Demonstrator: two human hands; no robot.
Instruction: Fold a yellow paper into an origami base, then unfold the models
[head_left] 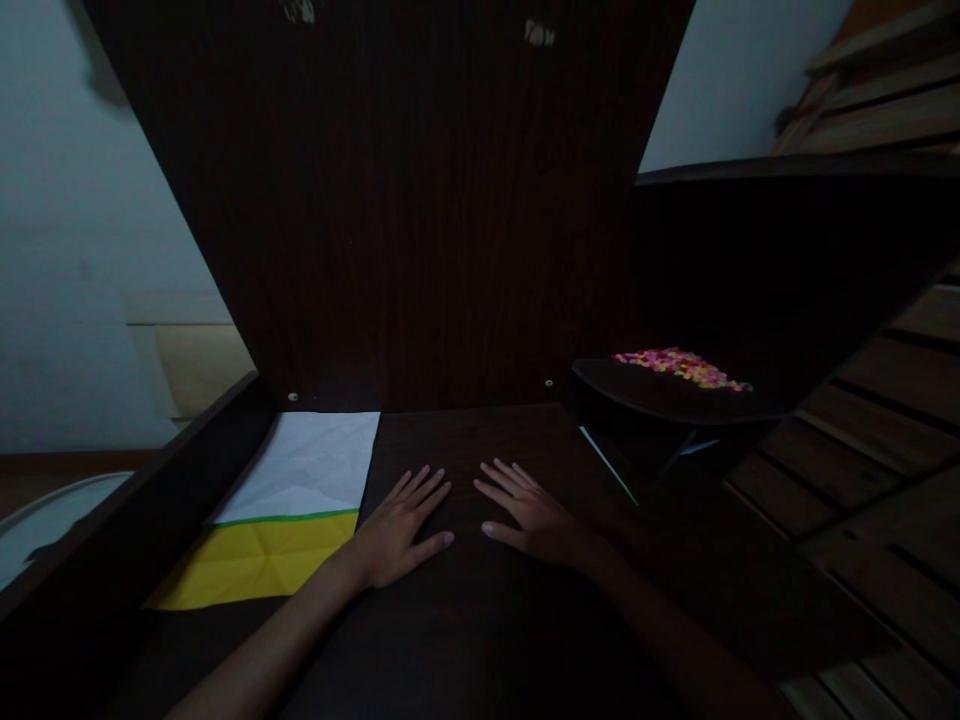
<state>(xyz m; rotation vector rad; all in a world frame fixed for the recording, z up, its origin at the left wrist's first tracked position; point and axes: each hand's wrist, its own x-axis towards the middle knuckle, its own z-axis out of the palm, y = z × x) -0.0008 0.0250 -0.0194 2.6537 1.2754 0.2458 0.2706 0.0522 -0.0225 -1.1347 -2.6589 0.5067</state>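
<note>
My left hand (397,530) lies flat on the dark wooden desktop (465,620), fingers spread and pointing away from me. It holds nothing. Just left of it is a creased sheet, part white paper (307,465) and part yellow paper (262,555), with a green strip (281,518) where the two meet. My right hand (529,515) also rests flat with its fingers apart, a short gap from the left one. To its right a thin white and green stick-like piece (609,466) lies slanted on the desktop.
Colourful small pieces (682,367) are heaped on a low curved shelf (675,400) at the right. A tall dark back panel (420,220) rises behind the desktop, and a raised side board (150,490) borders the left. Wooden slats (885,400) stand at far right.
</note>
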